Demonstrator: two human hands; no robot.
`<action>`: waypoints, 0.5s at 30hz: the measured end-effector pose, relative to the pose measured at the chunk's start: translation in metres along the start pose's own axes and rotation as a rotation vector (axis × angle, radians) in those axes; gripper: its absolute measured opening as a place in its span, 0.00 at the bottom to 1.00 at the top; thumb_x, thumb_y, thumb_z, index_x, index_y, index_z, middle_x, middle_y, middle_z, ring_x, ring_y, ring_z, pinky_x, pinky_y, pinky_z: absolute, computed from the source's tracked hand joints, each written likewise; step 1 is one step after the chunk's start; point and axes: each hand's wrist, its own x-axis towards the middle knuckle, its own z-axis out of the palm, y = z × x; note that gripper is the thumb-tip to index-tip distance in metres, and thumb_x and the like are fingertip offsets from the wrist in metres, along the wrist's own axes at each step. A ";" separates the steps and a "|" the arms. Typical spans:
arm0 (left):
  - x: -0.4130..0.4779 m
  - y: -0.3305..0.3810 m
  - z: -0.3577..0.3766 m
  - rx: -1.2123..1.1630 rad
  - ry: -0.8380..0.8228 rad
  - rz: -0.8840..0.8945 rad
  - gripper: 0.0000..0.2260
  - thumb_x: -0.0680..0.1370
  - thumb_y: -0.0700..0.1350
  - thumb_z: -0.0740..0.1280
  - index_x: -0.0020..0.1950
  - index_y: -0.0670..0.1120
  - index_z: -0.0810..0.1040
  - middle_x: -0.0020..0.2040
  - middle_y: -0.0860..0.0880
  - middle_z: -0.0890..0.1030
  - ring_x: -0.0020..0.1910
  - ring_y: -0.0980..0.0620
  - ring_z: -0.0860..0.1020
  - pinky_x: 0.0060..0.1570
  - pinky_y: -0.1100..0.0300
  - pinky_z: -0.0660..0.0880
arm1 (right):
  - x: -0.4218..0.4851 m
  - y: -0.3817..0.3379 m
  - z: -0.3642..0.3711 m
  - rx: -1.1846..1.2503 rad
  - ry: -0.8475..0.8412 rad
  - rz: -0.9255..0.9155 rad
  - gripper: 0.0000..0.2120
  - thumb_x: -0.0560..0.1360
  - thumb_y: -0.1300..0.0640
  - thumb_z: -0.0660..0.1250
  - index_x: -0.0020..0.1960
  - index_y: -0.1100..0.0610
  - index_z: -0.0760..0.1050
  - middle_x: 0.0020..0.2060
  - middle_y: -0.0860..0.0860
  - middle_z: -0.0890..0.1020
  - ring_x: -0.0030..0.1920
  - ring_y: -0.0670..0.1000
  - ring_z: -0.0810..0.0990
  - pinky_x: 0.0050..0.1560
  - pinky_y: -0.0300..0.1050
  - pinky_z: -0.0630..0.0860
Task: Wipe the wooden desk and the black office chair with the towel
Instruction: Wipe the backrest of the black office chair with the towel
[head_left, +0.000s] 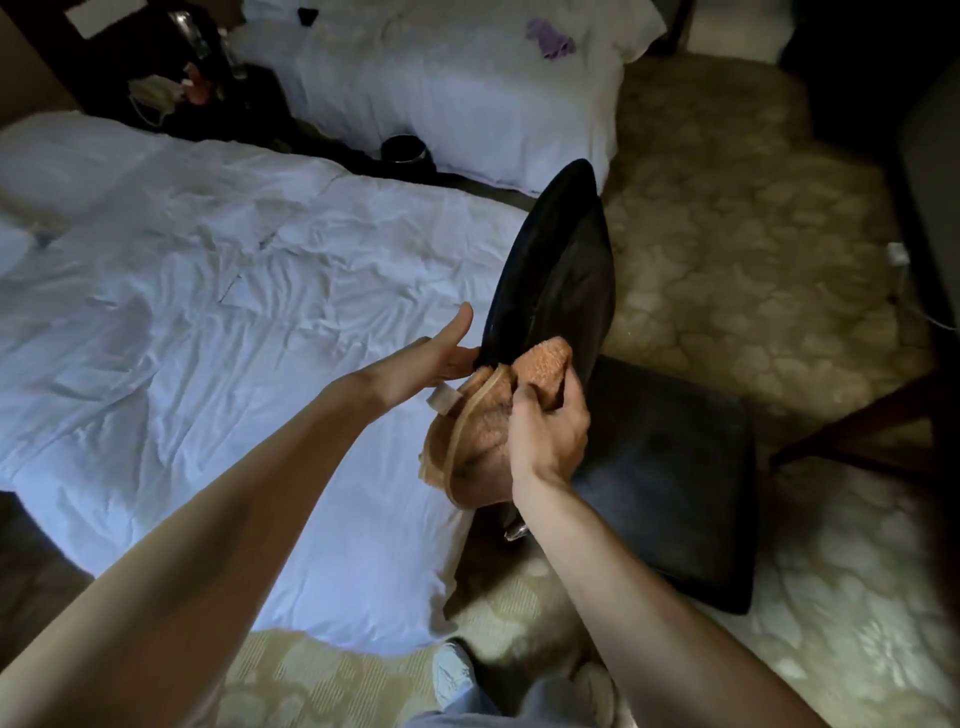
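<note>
The black office chair stands between the bed and the carpet, its backrest (556, 270) upright and seen edge-on, its square seat (670, 478) to the right. My right hand (545, 431) grips a bunched orange-brown towel (478, 447) and presses its top against the lower part of the backrest. My left hand (436, 358) lies with straight fingers against the backrest's left side, thumb raised. A white label (444, 401) hangs from the towel. The wooden desk shows only as a dark edge (857, 421) at the right.
A white bed (208, 312) fills the left half, close beside the chair. A second bed (457, 88) lies beyond, with a dark bin (404, 150) between them. Patterned carpet (727, 249) spreads right of the chair. My feet (452, 675) are below.
</note>
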 end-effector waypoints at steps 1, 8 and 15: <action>0.003 -0.001 -0.002 0.012 -0.007 0.028 0.40 0.72 0.82 0.42 0.51 0.61 0.86 0.50 0.60 0.84 0.52 0.63 0.80 0.70 0.53 0.64 | 0.002 -0.008 0.003 0.005 -0.011 -0.014 0.28 0.76 0.53 0.72 0.74 0.39 0.72 0.68 0.45 0.79 0.66 0.51 0.78 0.68 0.49 0.73; 0.002 0.000 -0.007 -0.052 0.021 0.091 0.32 0.71 0.83 0.45 0.63 0.74 0.76 0.66 0.62 0.80 0.68 0.62 0.75 0.75 0.53 0.63 | 0.036 -0.062 0.010 0.297 -0.096 0.188 0.21 0.73 0.59 0.74 0.64 0.46 0.80 0.56 0.51 0.84 0.54 0.54 0.83 0.58 0.54 0.81; 0.014 -0.009 -0.032 -0.135 -0.012 0.000 0.49 0.72 0.79 0.36 0.69 0.51 0.81 0.65 0.53 0.83 0.70 0.55 0.76 0.78 0.49 0.61 | 0.059 -0.066 0.007 0.398 0.162 -0.040 0.28 0.74 0.55 0.71 0.73 0.44 0.73 0.62 0.50 0.82 0.59 0.51 0.83 0.60 0.55 0.81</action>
